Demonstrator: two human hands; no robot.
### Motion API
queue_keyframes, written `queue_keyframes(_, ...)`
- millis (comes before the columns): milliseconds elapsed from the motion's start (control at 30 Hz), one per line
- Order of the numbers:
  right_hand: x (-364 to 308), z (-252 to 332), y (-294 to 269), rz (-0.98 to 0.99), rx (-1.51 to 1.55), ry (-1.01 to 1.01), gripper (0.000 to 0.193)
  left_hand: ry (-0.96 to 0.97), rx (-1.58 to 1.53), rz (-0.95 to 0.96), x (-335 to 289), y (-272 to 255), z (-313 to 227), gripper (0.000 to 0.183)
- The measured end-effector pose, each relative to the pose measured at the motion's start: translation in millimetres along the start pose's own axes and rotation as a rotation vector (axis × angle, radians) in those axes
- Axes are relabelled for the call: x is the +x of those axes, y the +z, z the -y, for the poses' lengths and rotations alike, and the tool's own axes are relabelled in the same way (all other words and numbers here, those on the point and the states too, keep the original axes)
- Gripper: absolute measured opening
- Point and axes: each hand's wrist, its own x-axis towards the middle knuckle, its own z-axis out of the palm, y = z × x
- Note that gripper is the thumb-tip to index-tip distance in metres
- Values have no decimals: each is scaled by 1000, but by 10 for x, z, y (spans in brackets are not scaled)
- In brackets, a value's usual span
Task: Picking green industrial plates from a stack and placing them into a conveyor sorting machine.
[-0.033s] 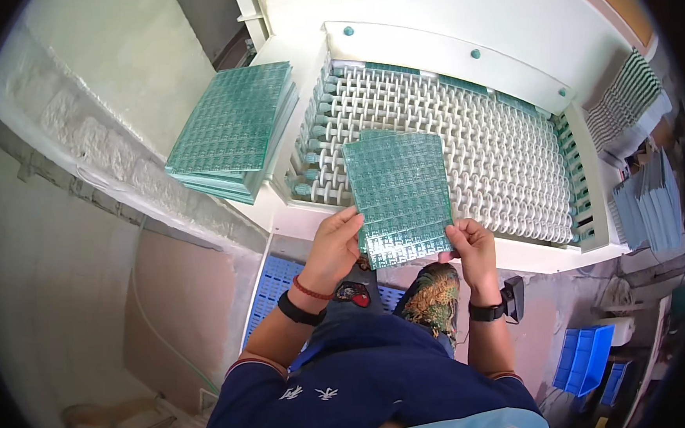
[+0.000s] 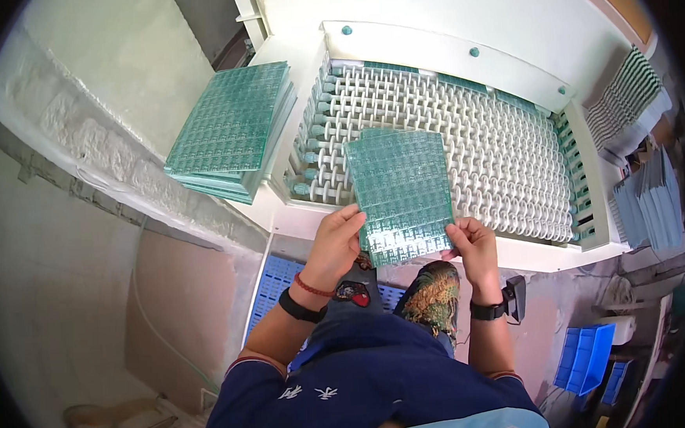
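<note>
A white machine [image 2: 431, 0] is occupying the far centre and right of the scene. Its roller bed [image 2: 512, 172], carrying rows of white discs, is lying open toward the near side. A stack of green panels [image 2: 231, 119] is resting on the machine's left end, beside the roller bed; its panels are lying slightly out of line. The held green panels [image 2: 404, 190], at least two overlapping pieces, are standing out in front of the near left part of the roller bed; contact with the rollers cannot be told. A striped stack [image 2: 630, 102] is standing at the far right, and pale blue sheets [image 2: 654, 207] are standing just nearer. A blue bin [image 2: 583, 360] is sitting lower, at the near right. The left hand [image 2: 336, 242] is pinching the left edge of the held panels, thumb in front and fingers partly hidden behind. The right hand [image 2: 474, 245] is pinching the near right corner, its thumb pressing the front face. A red bracelet [image 2: 313, 288] is encircling the left wrist. Small green knobs [image 2: 347, 30] are projecting from the machine's far panel.
</note>
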Motion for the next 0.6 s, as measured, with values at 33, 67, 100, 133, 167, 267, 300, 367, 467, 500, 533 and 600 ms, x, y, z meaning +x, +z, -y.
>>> queue_keyframes(33,12,16,-37,-41,-177,-13,18,8,73,5,59,-12,23,29)
queue_keyframes(67,23,29,-62,-41,-174,-14,18,18,145,9,111,-12,33,26)
queue_keyframes(100,53,44,-97,-70,-243,-40,19,18,150,8,179,16,46,26)
queue_keyframes(133,85,59,-127,-97,-312,-68,20,57,209,-45,247,48,57,24)
queue_keyframes(167,121,68,-155,-93,-302,-77,19,97,268,-97,309,75,61,22)
queue_keyframes(267,250,114,-202,-100,-141,-13,18,149,365,-186,465,142,37,20)
queue_keyframes(300,307,120,-209,-92,-73,-8,18,151,376,-229,502,180,17,20)
queue_keyframes(367,422,99,-268,-113,-49,-16,17,149,379,-261,581,200,-37,20)
queue_keyframes(467,527,140,-357,-148,-26,-1,17,136,389,-312,695,134,-114,23)
queue_keyframes(500,567,124,-429,-150,-33,1,17,153,362,-312,725,141,-129,25)
queue_keyframes(533,602,117,-505,-152,-39,3,18,169,334,-312,749,148,-150,27)
queue_keyframes(600,648,142,-641,-177,-49,14,17,105,335,-381,767,104,-234,24)
